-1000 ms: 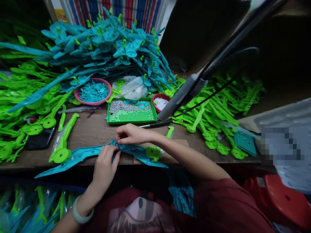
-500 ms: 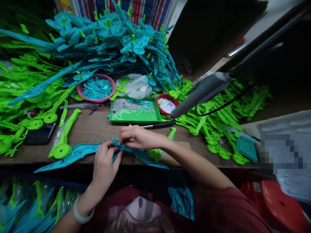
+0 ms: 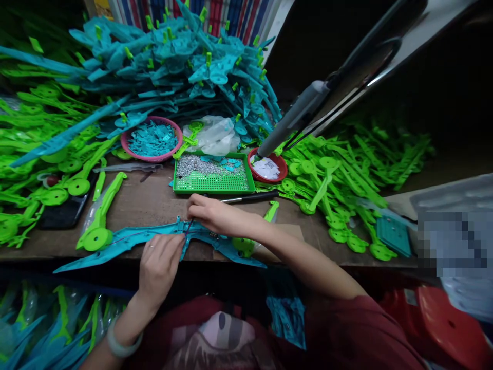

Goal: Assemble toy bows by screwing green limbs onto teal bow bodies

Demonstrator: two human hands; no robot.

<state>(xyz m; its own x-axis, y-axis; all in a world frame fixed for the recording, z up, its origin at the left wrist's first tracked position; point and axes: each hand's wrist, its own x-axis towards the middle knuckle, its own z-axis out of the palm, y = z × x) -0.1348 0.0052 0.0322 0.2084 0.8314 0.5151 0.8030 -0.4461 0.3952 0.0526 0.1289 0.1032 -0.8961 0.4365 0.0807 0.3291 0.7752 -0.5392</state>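
Note:
A long teal bow-shaped plastic part point(image 3: 115, 246) lies along the front edge of the wooden table point(image 3: 154, 203). My left hand point(image 3: 159, 264) rests on its middle from below, fingers curled against the plastic. My right hand point(image 3: 213, 215) hovers just above the same spot and pinches a thin dark string point(image 3: 189, 226) that runs along the part's left limb. A round lime-green piece point(image 3: 242, 242) sits under my right wrist.
Behind my hands stand a green tray point(image 3: 210, 184) of small metal screws, a pink bowl point(image 3: 127, 146) of teal bits and a red bowl point(image 3: 281, 165). A hanging power screwdriver point(image 3: 295, 118) points into the red bowl. Heaps of teal parts point(image 3: 173, 67) and green parts point(image 3: 346, 180) surround them.
My left hand slid back towards the table edge and my right hand pulled the string up a little. The hanging screwdriver swung left, over the red bowl.

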